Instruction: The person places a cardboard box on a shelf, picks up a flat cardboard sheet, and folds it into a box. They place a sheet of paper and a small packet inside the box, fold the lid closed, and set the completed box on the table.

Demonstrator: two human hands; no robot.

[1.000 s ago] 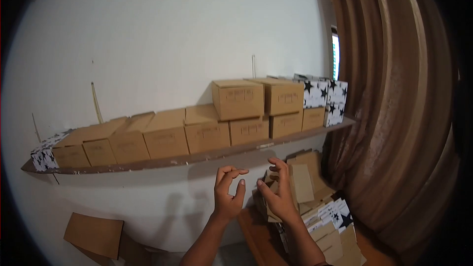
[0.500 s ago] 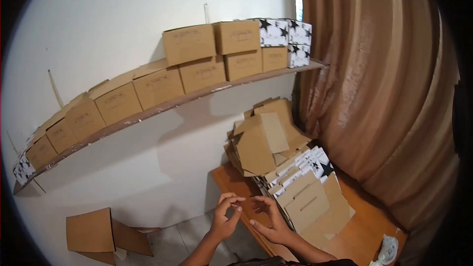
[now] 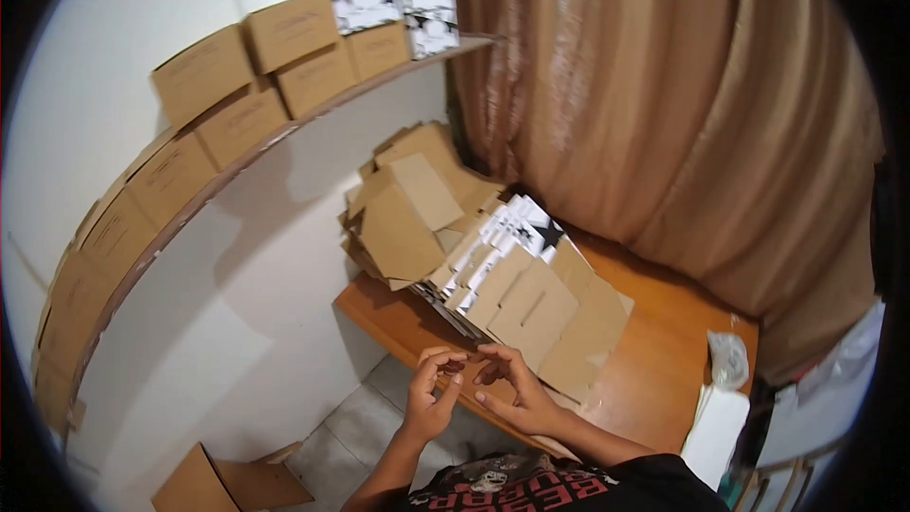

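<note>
My left hand [image 3: 434, 396] is raised in front of my body, fingers loosely curved and thumb apart, with nothing in it. Facing it, my right hand [image 3: 517, 393] is open too, its fingers bent and its thumb pointing toward the left one. The fingertips come close to each other. Both hands hover by the front edge of the orange-brown wooden table [image 3: 654, 365]. Just beyond them lies a stack of flattened cardboard boxes [image 3: 536, 308], some plain brown, some white with black stars [image 3: 540, 232].
A wall shelf [image 3: 256, 156] carries a row of brown boxes [image 3: 171, 175] and a few star-patterned ones [image 3: 365, 5]. An open carton [image 3: 204, 484] sits on the floor. A clear plastic bag [image 3: 728, 360] and white sheets [image 3: 716, 427] lie at the table's right. A brown curtain [image 3: 645, 85] hangs behind.
My view has turned to the right and down, so shelf and table appear further left and more of the table's right end shows. Both hands keep nearly the same pose.
</note>
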